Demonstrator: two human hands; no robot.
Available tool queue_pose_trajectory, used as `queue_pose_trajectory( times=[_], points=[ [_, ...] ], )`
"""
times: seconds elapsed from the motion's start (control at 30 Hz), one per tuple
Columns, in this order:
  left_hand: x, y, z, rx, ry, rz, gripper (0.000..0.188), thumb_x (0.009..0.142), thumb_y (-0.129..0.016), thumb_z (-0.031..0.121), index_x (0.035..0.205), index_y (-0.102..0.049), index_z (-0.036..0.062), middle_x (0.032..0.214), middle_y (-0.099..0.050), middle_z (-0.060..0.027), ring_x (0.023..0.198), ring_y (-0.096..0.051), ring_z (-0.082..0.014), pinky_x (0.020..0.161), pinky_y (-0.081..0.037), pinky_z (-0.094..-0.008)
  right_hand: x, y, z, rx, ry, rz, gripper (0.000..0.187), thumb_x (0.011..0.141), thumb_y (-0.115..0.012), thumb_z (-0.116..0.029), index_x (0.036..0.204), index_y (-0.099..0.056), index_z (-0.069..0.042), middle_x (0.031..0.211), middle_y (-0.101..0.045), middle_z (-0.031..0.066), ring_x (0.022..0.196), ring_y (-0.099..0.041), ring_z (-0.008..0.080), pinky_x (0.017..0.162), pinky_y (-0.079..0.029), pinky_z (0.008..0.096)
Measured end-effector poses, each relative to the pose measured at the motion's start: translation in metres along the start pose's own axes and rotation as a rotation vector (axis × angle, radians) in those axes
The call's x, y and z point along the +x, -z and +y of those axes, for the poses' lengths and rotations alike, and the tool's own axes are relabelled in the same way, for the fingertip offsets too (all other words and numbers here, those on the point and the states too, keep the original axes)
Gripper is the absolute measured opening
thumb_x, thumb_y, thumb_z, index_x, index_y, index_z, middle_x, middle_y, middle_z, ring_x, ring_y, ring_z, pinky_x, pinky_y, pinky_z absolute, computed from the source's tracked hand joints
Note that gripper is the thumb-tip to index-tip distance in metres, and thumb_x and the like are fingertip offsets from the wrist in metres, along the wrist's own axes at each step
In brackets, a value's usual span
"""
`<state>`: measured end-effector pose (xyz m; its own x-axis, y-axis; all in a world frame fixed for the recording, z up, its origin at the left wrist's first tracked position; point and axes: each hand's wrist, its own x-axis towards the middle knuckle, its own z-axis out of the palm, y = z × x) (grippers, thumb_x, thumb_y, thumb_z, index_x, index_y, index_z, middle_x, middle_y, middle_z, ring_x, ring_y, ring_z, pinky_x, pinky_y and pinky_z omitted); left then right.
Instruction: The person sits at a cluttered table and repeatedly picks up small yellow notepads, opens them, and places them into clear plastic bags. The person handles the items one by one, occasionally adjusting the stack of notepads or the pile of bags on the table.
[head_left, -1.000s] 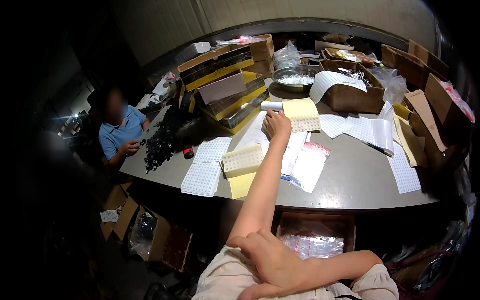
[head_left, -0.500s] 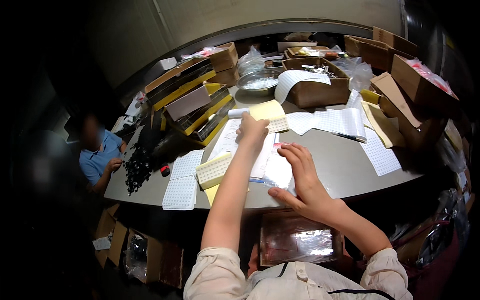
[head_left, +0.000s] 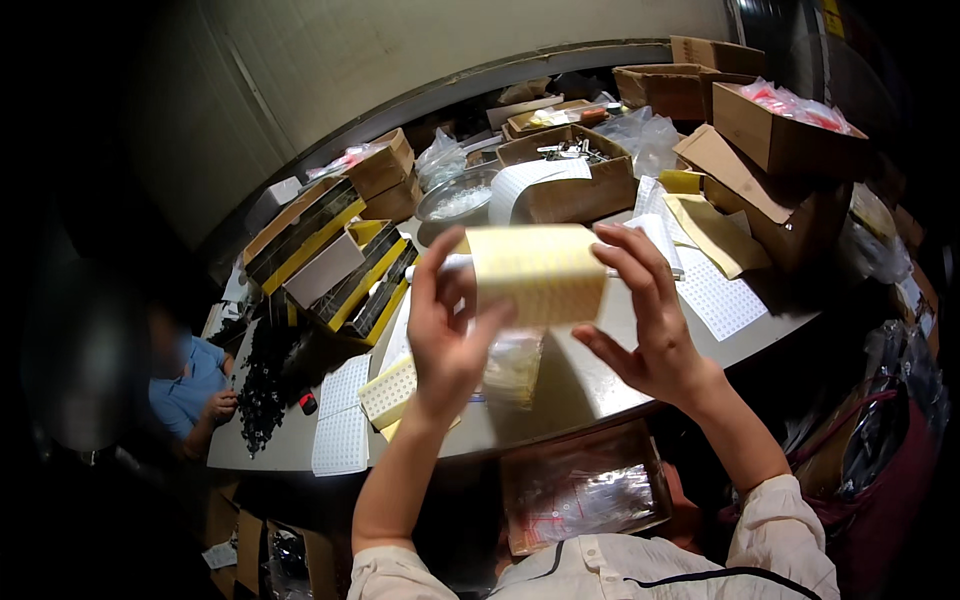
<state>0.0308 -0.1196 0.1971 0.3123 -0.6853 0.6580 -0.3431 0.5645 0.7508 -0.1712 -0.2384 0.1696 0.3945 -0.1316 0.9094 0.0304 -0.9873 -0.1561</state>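
Head view: yellow sheet held up between two hands

Far left, we see a co-worker with one hand at the edge of a spread of black parts; we guess they're spread thin so single pieces can be picked out. A small red-and-black item lies just beside. Black-and-yellow cartons lean in a pile behind, probably to leave the front of the table usable. White sheets lie near the edge, likely for easy reach, next to a yellow pad.

Left hand: thumb and fingers seem to pinch the sheet's left edge; blurred, exact contact unclear. We judge this grip carries it, leaving the printed side unobstructed. The sheet is above the table, turned toward the wearer, print smeared.

Bags fill a lap box below, presumably stowed close. Right hand: fingers curved and spread, thumb well apart, at the sheet's right side, as if to steady it; we can't tell whether they touch. Far right, cardboard boxes crowd the back, apparently as storage.
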Motion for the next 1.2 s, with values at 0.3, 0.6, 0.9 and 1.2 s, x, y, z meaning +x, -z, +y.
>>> queue_pose_trajectory(
  times=[0.3, 0.6, 0.9, 1.2],
  points=[
    [-0.13, 0.018, 0.053, 0.117, -0.046, 0.027, 0.078, 0.081, -0.081, -0.011, 0.146, -0.039, -0.0046, 0.133, -0.058, -0.0154, 0.116, -0.064, -0.0244, 0.102, -0.052, -0.0362, -0.031, -0.012, -0.068, 0.61, 0.021, -0.124, 0.07, 0.085, -0.087, -0.023, 0.142, -0.052, -0.001, 0.13, -0.06, 0.0224, 0.118, -0.063, 0.0371, 0.106, -0.05, 0.0493],
    [-0.114, 0.023, 0.079, 0.814, -0.109, -0.142, 0.038, 0.086, -0.076, -0.01, 0.12, -0.062, -0.0046, 0.112, -0.065, -0.0112, 0.108, -0.065, -0.017, 0.093, -0.053, -0.029, -0.052, -0.008, -0.066, 0.668, -0.195, -0.321, 0.042, 0.091, -0.079, -0.009, 0.129, -0.061, -0.004, 0.11, -0.069, 0.0145, 0.09, -0.073, 0.0262, 0.077, -0.061, 0.0355],
    [-0.135, 0.026, 0.03, 0.027, 0.424, 0.052, 0.02, 0.086, -0.078, -0.008, 0.099, -0.064, -0.0023, 0.093, -0.074, -0.0072, 0.085, -0.069, -0.0106, 0.078, -0.055, -0.025, -0.056, -0.014, -0.049, 0.729, -0.478, -0.47, 0.033, 0.092, -0.08, -0.014, 0.117, -0.064, 0.001, 0.1, -0.069, 0.01, 0.088, -0.067, 0.0134, 0.074, -0.054, 0.0272],
    [-0.154, 0.031, 0.0, -0.037, 0.618, 0.027, 0.013, 0.091, -0.08, 0.007, 0.096, -0.076, -0.0049, 0.082, -0.074, -0.0031, 0.074, -0.064, -0.0072, 0.066, -0.051, -0.0237, -0.074, -0.014, -0.041, 0.796, -0.771, -0.546, 0.022, 0.095, -0.077, -0.012, 0.11, -0.071, 0.002, 0.093, -0.074, 0.0054, 0.082, -0.067, 0.0073, 0.073, -0.054, 0.0232]
  ],
)
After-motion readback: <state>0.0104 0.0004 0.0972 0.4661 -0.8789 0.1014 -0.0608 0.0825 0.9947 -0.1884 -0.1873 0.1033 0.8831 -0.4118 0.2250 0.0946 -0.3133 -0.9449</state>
